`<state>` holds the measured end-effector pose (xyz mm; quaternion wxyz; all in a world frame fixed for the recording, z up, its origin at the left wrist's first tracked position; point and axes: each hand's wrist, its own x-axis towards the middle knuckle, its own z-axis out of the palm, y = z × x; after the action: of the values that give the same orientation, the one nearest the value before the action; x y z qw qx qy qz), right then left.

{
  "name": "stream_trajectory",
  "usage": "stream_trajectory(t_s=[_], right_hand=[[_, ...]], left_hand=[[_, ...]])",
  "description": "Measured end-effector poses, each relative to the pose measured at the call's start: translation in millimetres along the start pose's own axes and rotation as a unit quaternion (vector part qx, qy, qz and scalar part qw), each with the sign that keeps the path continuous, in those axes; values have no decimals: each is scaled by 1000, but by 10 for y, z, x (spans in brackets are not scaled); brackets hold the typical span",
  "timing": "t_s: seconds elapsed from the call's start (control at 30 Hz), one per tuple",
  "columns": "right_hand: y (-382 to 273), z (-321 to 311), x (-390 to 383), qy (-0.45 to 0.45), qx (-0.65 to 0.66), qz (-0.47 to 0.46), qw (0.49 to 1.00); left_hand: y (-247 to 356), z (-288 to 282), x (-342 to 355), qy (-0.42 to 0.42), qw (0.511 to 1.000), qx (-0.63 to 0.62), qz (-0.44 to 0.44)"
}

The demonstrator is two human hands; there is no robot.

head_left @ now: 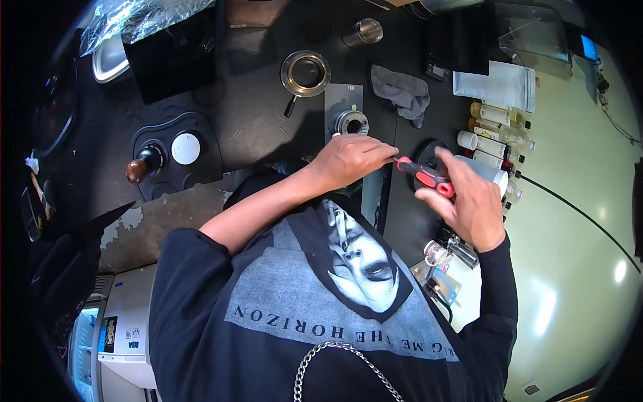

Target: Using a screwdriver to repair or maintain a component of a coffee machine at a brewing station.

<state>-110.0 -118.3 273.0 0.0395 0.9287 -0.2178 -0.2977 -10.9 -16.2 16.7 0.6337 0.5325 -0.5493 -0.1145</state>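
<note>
My left hand [353, 161] is closed over the tip end of a red-and-black screwdriver [418, 171]; anything else in its fingers is hidden. My right hand [472, 204], slightly blurred, is loosely around the handle's butt, index finger and thumb spread along its sides. Just beyond my left hand, a round metal part [351, 122] sits on a translucent pale plate [343, 98]. Farther back is a steel ring with a black handle [305, 70], with a grey cloth [400, 90] to its right. A round dark object [429, 149] lies partly hidden behind the screwdriver.
A tamper [144, 167] and white disc [185, 147] rest on a black mat at left. A steel cup [365, 32] stands at the back. Bottles [499, 117] and a white pouch [493, 86] line the right. Small jars [439, 253] sit by my right arm; a white appliance [126, 315] is lower left.
</note>
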Motion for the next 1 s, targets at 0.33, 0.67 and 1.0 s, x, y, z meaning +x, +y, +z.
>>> stream_trajectory(t_s=[0.33,0.67,1.0], right_hand=[[124,-90,34,138,2,-169,976],[198,10,13,63,-15,-142,988],[99,-86,28,28,-23,-90,995]], left_hand=[[20,-31,-10,-11,1000,-5,-10],[51,-52,50,-1,1000,-12,-17],[52,-54,40,19,1000,-8,-13]])
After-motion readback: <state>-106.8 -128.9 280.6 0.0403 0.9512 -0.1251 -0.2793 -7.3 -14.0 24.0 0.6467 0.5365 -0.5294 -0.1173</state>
